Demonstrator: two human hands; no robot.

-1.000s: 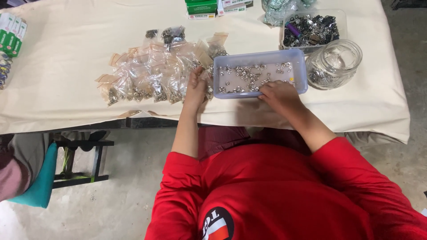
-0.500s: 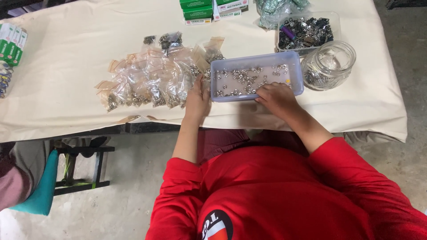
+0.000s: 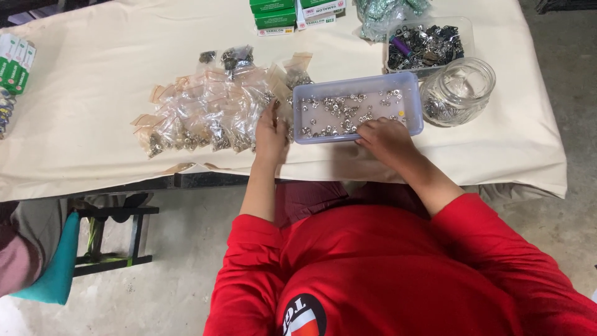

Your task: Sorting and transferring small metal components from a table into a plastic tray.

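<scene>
Over on the left of the cloth-covered worktop [image 3: 93, 81] lies a spread of small clear bags [image 3: 205, 118], each with a little clump of metal bits at the bottom, overlapping one another in a loose fan. The person's left hand [image 3: 271, 132] rests flat at the right edge of that pile, fingers stretched forward and holding nothing that I can make out; it would do well to pin down just one bag there, so the rest do not slide with it. Just beside it stands the pale blue tray [image 3: 410, 84] with small silvery fittings [image 3: 339, 112] scattered thinly over its floor. The right hand [image 3: 385, 138] is curled at the tray's near wall, fingertips tucked down out of sight, so I cannot tell whether it has pinched any pieces. Picking from the sparse near corner looks easiest, I'd say. Further right a glass jar [image 3: 459, 90] stands close to the tray, near enough to knock
</scene>
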